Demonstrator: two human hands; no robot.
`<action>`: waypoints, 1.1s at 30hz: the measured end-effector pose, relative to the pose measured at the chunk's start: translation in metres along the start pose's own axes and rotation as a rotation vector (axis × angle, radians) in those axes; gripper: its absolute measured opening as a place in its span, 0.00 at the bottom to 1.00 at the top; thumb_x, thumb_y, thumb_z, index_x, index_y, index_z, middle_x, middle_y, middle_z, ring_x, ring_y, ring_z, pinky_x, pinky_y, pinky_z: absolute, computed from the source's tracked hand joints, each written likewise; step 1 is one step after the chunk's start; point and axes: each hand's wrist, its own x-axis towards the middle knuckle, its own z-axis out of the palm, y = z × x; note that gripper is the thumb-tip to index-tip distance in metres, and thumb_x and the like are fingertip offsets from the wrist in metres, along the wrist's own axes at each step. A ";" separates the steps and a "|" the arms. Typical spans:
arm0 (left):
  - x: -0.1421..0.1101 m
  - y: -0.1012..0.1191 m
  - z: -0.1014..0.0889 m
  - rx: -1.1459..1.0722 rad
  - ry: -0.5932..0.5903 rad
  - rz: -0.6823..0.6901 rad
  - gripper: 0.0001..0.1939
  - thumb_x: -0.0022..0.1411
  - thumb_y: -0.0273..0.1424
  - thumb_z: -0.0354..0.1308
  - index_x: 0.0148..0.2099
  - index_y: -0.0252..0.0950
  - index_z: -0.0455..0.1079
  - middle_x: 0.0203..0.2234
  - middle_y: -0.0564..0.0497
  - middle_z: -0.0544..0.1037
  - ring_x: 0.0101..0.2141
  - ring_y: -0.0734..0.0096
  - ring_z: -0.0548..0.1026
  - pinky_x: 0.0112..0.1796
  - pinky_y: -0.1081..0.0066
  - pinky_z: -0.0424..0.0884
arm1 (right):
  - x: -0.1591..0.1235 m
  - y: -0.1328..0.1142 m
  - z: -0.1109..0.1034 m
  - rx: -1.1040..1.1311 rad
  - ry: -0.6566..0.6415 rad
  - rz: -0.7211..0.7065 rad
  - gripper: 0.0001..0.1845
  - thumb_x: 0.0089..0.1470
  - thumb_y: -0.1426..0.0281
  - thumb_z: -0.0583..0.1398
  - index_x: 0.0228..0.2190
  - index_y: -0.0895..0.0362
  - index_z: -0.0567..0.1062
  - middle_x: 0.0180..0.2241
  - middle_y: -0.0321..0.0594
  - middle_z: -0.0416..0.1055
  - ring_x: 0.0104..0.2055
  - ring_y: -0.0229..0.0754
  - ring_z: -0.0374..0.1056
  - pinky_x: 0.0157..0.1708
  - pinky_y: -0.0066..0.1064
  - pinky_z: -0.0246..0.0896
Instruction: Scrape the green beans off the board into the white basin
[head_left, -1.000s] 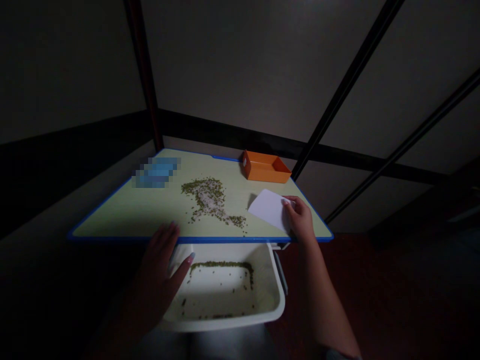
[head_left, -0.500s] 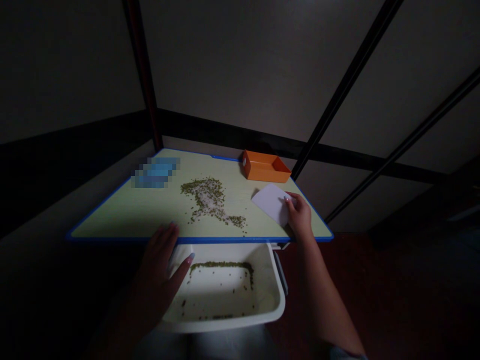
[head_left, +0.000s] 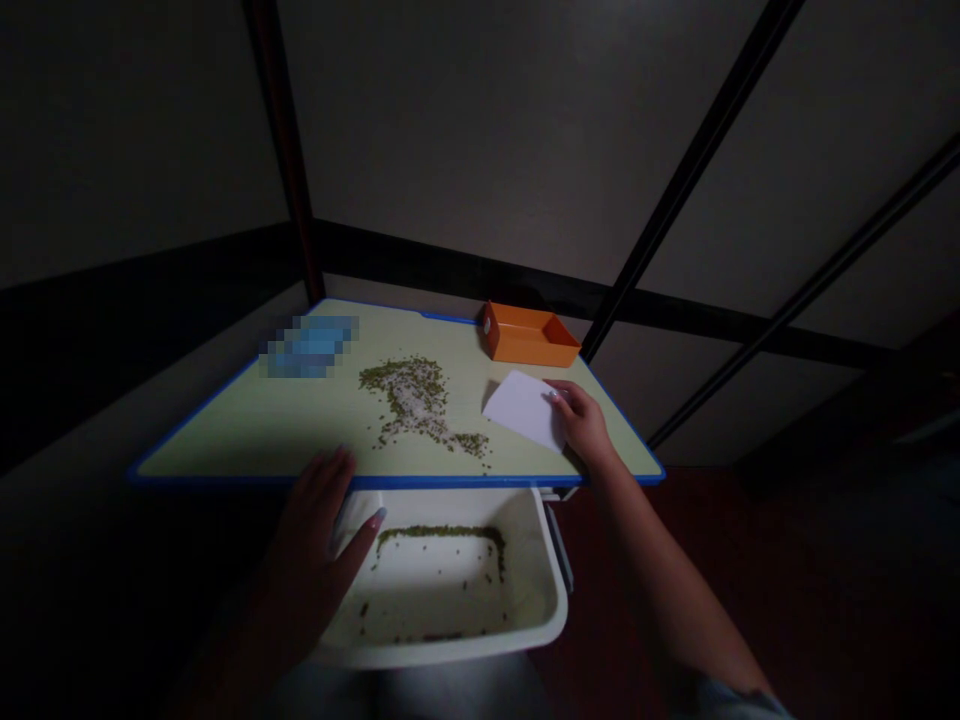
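Note:
My right hand (head_left: 581, 420) pinches a white card (head_left: 523, 408) between thumb and fingers, tilted above the right part of the tabletop (head_left: 247, 430). Left of the card lies a spread of small green grains mixed with white ones (head_left: 411, 390), with a thin tail reaching toward the front edge. My left hand (head_left: 326, 535) has its fingers apart and holds nothing; the fingertips rest at the table's front edge and the thumb hangs over a white bin (head_left: 551, 625). Green grains lie along the far inside edge of the bin's floor, with several scattered ones elsewhere.
An orange tray (head_left: 534, 350) stands at the back right of the table. A blurred-out blue item (head_left: 311, 347) lies at the back left. Blue trim (head_left: 435, 482) runs round the tabletop. Wall panels (head_left: 465, 130) rise directly behind.
My right hand has moved a little to the left with the white card, bringing it closer to the grains. My left hand and the grains look the same.

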 end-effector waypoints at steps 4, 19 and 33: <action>0.000 0.000 -0.001 -0.005 0.010 0.000 0.33 0.65 0.48 0.47 0.68 0.40 0.56 0.67 0.42 0.63 0.68 0.51 0.56 0.65 0.47 0.58 | -0.001 -0.002 -0.001 0.042 -0.006 -0.025 0.16 0.52 0.59 0.60 0.39 0.55 0.79 0.43 0.46 0.79 0.45 0.51 0.72 0.49 0.43 0.63; 0.002 0.000 -0.003 -0.015 -0.003 -0.016 0.34 0.63 0.48 0.49 0.67 0.40 0.57 0.66 0.42 0.64 0.67 0.49 0.58 0.65 0.44 0.58 | -0.008 -0.007 -0.003 0.136 -0.082 -0.012 0.13 0.52 0.60 0.62 0.37 0.53 0.80 0.40 0.41 0.80 0.42 0.48 0.72 0.45 0.39 0.64; 0.001 0.000 -0.003 -0.003 -0.008 -0.016 0.34 0.63 0.48 0.49 0.68 0.42 0.56 0.67 0.44 0.64 0.68 0.50 0.57 0.65 0.44 0.58 | -0.015 -0.007 -0.007 0.234 0.009 0.056 0.14 0.50 0.57 0.64 0.35 0.52 0.80 0.36 0.41 0.79 0.38 0.47 0.70 0.38 0.37 0.63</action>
